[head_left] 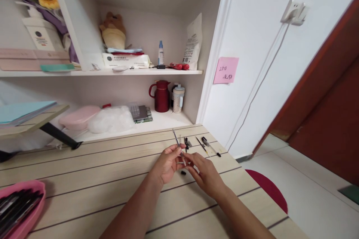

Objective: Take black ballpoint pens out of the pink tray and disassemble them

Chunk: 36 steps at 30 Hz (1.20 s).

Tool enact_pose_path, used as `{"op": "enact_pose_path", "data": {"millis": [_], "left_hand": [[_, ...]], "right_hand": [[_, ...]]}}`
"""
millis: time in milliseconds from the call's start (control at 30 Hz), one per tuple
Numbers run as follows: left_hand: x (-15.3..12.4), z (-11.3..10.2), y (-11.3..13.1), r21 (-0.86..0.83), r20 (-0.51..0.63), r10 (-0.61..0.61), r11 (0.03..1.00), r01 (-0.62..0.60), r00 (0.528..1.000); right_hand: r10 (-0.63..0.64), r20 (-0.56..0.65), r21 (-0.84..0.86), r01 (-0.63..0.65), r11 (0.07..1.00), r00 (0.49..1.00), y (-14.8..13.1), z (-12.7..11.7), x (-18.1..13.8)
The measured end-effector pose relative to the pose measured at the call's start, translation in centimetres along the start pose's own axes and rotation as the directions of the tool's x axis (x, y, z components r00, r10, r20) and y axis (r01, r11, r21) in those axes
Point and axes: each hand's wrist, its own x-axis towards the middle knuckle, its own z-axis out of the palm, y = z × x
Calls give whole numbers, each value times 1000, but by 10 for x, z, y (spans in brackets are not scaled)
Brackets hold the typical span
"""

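Note:
My left hand (pixel 167 162) pinches a slim, see-through pen (pixel 177 138) with a dark core, held tilted over the table with its far end pointing away. At its near end the fingers of my right hand (pixel 203 170) are closed on the pen too; the fingers partly hide that end. Just below my hands lies a small black pen part (pixel 183 173). Beyond them are black pen caps (pixel 187 142), a thin pen refill (pixel 202 145) with a yellowish end and a clear pen (pixel 211 146) with black ends.
A pink container (pixel 39 203) full of black pens stands at the left front on the striped table (pixel 112 183). Behind are a small raised stand (pixel 53 114), a plastic bag (pixel 112 119), a red jug (pixel 162 97) and a cup (pixel 178 99). The table's right edge drops to the floor.

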Motion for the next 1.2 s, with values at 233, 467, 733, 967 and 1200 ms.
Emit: {"op": "enact_pose_path", "data": {"millis": [233,467,733,967,1200], "left_hand": [[-1,1,1,-6,21,13,1000,-13,1000],[0,2,2,72,-20,60,996,-59,998],[1,1,1,75,-62,80,994,-76,995],[1,3,2,58,-86,103,993,-99,991],[4,2,1,80,-148,116,991,-105,982]], "right_hand": [[-58,22,-120,60,991,998,0,3,-2],[-11,18,-111,12,994,1000,6,6,-3],[166,-31,-16,-166,986,986,11,9,-3],[223,-31,-36,-224,974,974,11,10,-2],[220,-23,7,-220,975,975,8,9,0]]}}
